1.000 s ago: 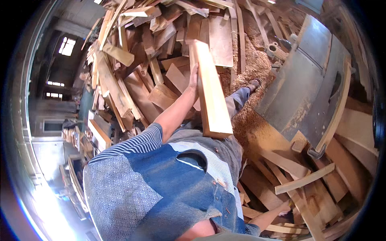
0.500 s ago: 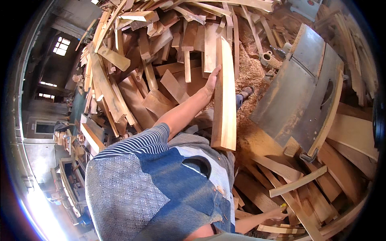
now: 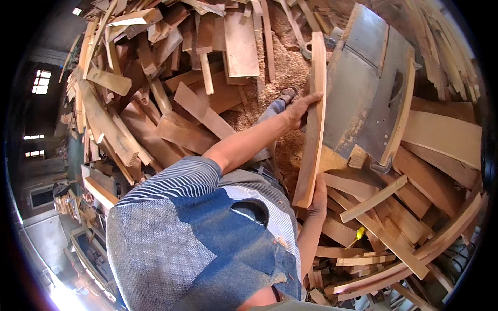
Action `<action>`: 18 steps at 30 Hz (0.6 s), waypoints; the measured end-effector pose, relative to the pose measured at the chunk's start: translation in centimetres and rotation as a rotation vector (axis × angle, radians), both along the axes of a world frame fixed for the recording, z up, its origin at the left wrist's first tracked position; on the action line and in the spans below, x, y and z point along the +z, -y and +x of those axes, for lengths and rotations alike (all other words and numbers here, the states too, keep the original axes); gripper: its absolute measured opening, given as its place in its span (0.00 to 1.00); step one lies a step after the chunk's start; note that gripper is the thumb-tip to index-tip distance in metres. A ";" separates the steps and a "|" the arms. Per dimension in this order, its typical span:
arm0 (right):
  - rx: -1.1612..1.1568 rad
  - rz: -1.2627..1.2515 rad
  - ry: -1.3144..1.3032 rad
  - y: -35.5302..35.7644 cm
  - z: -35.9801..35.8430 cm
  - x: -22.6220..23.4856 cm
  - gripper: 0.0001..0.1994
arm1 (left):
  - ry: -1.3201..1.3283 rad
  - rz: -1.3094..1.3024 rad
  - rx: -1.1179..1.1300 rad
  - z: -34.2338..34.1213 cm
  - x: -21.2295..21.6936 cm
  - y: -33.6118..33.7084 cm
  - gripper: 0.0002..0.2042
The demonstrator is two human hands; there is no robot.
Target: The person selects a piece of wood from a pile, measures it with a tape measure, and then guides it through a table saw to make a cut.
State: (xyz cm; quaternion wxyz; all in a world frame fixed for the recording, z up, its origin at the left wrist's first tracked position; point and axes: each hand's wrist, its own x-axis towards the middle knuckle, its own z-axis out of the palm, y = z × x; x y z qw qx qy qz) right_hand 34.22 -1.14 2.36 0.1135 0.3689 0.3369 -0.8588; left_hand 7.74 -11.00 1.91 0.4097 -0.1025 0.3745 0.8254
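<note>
A long, slightly curved wooden plank [image 3: 311,140] is held between both hands in front of my body, its far end reaching up beside the metal machine table [image 3: 348,93]. My left hand [image 3: 302,110] is closed round the left edge of the plank, about midway along, with some fingers hidden behind it. Near the plank's close end, my right hand [image 3: 317,199] grips it from the right, its fingers partly hidden by the wood. A yellow-handled tool, perhaps a screwdriver [image 3: 359,236], lies on wood pieces right of my right hand.
A large heap of cut boards [image 3: 218,93] fills the left and far side. Sawdust [image 3: 280,57] covers the floor by my shoe [image 3: 288,94]. A wooden strip [image 3: 399,124] runs along the machine table's right edge. More offcuts [image 3: 394,217] lie at the right, with stacked planks [image 3: 436,52] beyond.
The plank has moved right, toward the machine table, with my left hand on it. My right hand has left the yellow-handled tool and come up to grip the plank's near end.
</note>
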 end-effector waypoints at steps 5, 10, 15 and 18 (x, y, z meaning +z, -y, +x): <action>-0.244 -0.120 -0.171 1.0 2.4 -2.0 0.32 | 0.065 0.210 -0.235 1.6 0.0 -3.0 0.31; -0.286 0.173 -0.302 1.1 -0.8 3.3 0.42 | 0.220 0.495 -0.210 1.4 -4.1 -7.1 0.32; -0.060 0.566 -0.137 -2.0 -3.6 4.8 0.48 | 0.134 -0.030 -0.252 0.5 -6.7 -7.1 0.33; 0.267 1.232 -0.104 -1.5 -4.6 2.4 0.44 | -0.390 -0.557 -0.211 -1.2 -8.7 -7.0 0.33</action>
